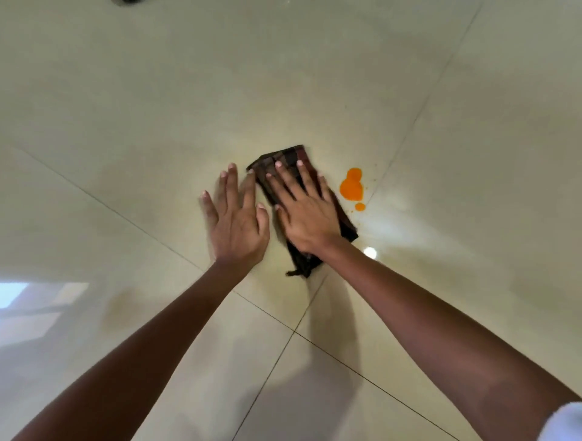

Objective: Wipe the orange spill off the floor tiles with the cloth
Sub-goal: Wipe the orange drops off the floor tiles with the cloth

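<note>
A dark folded cloth [343, 222] with a brown check pattern lies flat on the cream floor tiles [157, 126]. My right hand [304, 209] presses down on it with the fingers spread, covering its middle. My left hand [236, 220] rests flat on the bare tile just left of the cloth, fingers apart, one fingertip touching the cloth's far left corner. The orange spill [351, 186], one blob with a smaller drop [359, 206] below it, sits just right of the cloth, apart from its edge. Tiny orange specks lie around the spill.
Grout lines [294, 330] cross below the cloth, and one runs diagonally past the spill on the right. A lamp's bright reflection [370, 252] glints beside my right wrist. A dark object [127, 1] shows at the top edge. A window reflection [31, 299] lies at the left.
</note>
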